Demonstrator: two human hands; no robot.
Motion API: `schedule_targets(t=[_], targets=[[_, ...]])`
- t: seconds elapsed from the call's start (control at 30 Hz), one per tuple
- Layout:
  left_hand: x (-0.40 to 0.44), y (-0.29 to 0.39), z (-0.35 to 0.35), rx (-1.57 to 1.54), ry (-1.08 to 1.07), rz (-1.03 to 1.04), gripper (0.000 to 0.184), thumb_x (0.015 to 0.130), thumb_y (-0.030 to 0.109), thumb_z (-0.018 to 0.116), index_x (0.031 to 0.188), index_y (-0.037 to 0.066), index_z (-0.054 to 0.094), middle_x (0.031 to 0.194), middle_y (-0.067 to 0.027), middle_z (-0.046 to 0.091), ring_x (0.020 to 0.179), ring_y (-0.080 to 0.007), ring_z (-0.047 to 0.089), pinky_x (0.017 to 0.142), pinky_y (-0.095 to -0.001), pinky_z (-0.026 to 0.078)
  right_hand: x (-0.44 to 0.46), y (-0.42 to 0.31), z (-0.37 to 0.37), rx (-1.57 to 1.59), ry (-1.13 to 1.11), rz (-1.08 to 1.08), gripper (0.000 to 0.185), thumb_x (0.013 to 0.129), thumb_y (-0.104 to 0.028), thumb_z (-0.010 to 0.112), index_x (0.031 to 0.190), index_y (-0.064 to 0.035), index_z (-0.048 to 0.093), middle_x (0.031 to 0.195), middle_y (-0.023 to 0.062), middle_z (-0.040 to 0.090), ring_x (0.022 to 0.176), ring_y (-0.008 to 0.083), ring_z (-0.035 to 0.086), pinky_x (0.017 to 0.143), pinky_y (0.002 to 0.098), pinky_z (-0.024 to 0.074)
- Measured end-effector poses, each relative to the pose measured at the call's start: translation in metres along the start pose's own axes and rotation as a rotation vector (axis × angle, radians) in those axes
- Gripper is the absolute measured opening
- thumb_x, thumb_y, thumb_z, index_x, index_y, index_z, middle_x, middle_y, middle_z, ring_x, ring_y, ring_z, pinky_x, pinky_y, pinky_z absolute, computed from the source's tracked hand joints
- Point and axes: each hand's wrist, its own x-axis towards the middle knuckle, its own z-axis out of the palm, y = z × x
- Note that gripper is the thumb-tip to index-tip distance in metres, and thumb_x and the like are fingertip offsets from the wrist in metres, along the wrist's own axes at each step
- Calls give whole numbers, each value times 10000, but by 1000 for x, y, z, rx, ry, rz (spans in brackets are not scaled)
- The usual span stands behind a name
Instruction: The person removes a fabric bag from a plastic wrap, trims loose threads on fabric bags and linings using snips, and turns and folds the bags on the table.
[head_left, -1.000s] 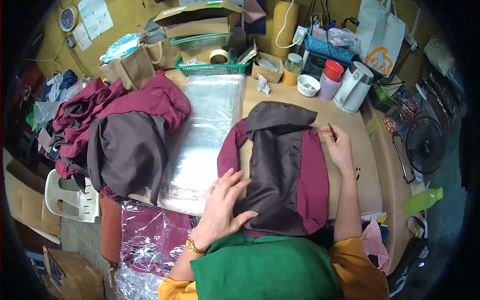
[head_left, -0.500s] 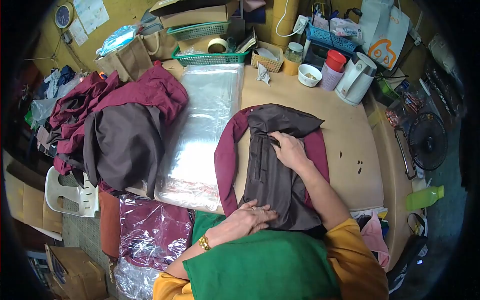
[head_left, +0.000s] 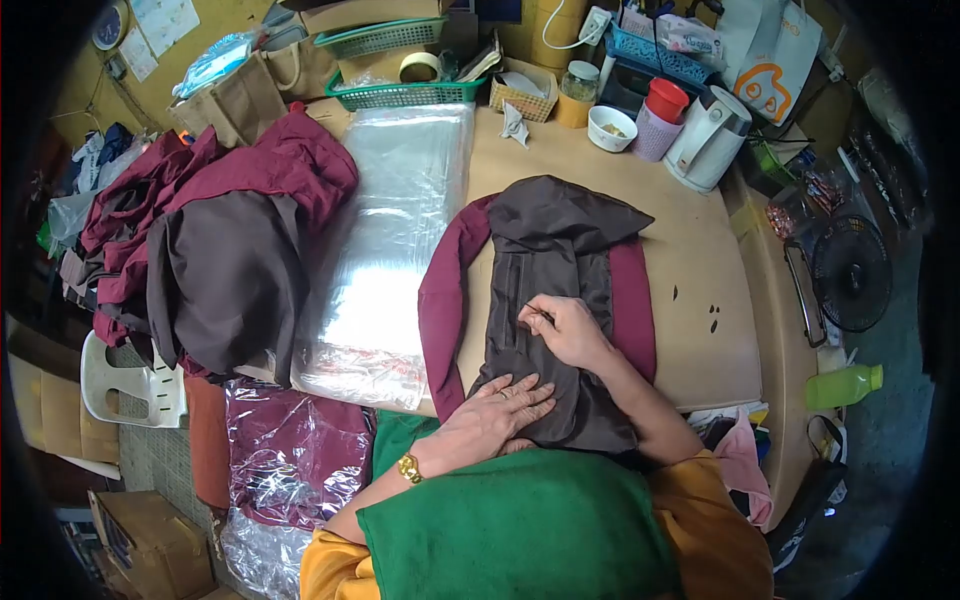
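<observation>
A folded black and maroon garment (head_left: 550, 270) lies on the tabletop in front of me, its black panel facing up and a maroon sleeve curving down its left side. My left hand (head_left: 500, 410) rests flat on the lower part of the black panel, fingers spread. My right hand (head_left: 562, 328) is pinched on a small dark tool, over the middle of the panel beside a long seam or zip line. Only a little of the tool shows between the fingers. Left of the garment is a stack of clear plastic bags (head_left: 385, 230).
A heap of maroon and black garments (head_left: 235, 270) covers the table's left side. Along the back stand green baskets (head_left: 405, 95), a jar (head_left: 578, 93), a white bowl (head_left: 611, 128), a red cup (head_left: 666, 100) and a kettle (head_left: 708, 140). Bagged maroon clothing (head_left: 298, 450) lies below the table edge.
My right hand has come from beyond the garment's right side onto its black panel and then down to the middle. The black cloth now covers more of the maroon. My left hand has shifted slightly right.
</observation>
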Motion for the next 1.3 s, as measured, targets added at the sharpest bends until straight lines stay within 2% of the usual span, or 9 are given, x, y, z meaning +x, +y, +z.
schedule_targets(t=[0.17, 0.3, 0.47, 0.53, 0.67, 0.8, 0.93, 1.0, 1.3], targets=[[-2, -1, -5, -92, -2, 14, 595, 900, 350, 600, 1404, 62, 469, 1504, -92, 391, 1422, -280, 315, 1170, -453, 239, -11, 2, -8, 13, -125, -305, 189, 774, -101, 777, 860, 17, 657, 800, 72, 622, 732, 167, 619, 679, 296, 489], [-2, 1, -10, -109, -15, 14, 588, 890, 300, 630, 1406, 69, 469, 1498, -96, 402, 1416, -284, 327, 1163, -456, 251, -14, 6, 2, -213, -71, -325, 225, 762, -111, 771, 869, 28, 631, 830, 153, 612, 770, 309, 627, 674, 362, 476], [1, -5, -13, -446, 76, -53, 492, 846, 180, 700, 1287, 32, 538, 1432, -156, 449, 1326, -280, 429, 1058, -439, 376, -11, 8, -3, -142, -37, -307, 193, 817, -100, 723, 866, 27, 585, 807, 132, 594, 735, 273, 606, 680, 340, 462], [4, -5, -13, -258, 600, -493, 415, 814, 108, 719, 1172, 6, 536, 1320, -216, 514, 1229, -290, 500, 944, -423, 443, -11, 11, -3, -105, -43, -303, 188, 832, -97, 709, 862, 26, 570, 803, 121, 588, 725, 256, 597, 681, 334, 457], [25, -17, -21, -313, 656, -547, 468, 844, 111, 704, 1216, 0, 444, 997, -195, 621, 892, -374, 602, 802, -419, 492, -9, 15, 0, 9, 7, -278, 201, 824, -139, 730, 867, 6, 598, 810, 121, 598, 748, 267, 612, 696, 359, 474], [31, -17, -37, -512, 408, -767, 498, 835, 79, 735, 1225, -5, 437, 876, -140, 606, 793, -225, 626, 754, -334, 500, -15, -1, -1, -41, -68, -315, 237, 766, -128, 786, 850, 5, 609, 817, 91, 601, 739, 208, 612, 684, 319, 479], [24, -41, -7, -857, 611, -564, 445, 860, 11, 700, 1229, 8, 451, 874, -54, 608, 803, -95, 595, 732, -251, 485, -17, 1, 5, -197, -33, -352, 282, 729, -140, 803, 881, 12, 620, 837, 142, 604, 782, 326, 635, 659, 382, 481], [24, -43, -7, -1124, 607, -532, 389, 880, -44, 650, 1220, 36, 476, 729, 88, 420, 643, -11, 392, 563, -183, 332, -18, -4, 5, -194, -37, -405, 217, 751, -70, 758, 863, 17, 595, 826, 143, 589, 746, 326, 619, 646, 377, 470], [23, -47, -4, -1354, 615, -497, 219, 894, -43, 634, 1106, -6, 591, 820, 59, 575, 682, -4, 507, 619, -153, 413, -13, 4, 9, 152, 149, -312, 162, 863, -36, 650, 781, -1, 515, 725, 49, 508, 684, 168, 546, 635, 319, 431]])
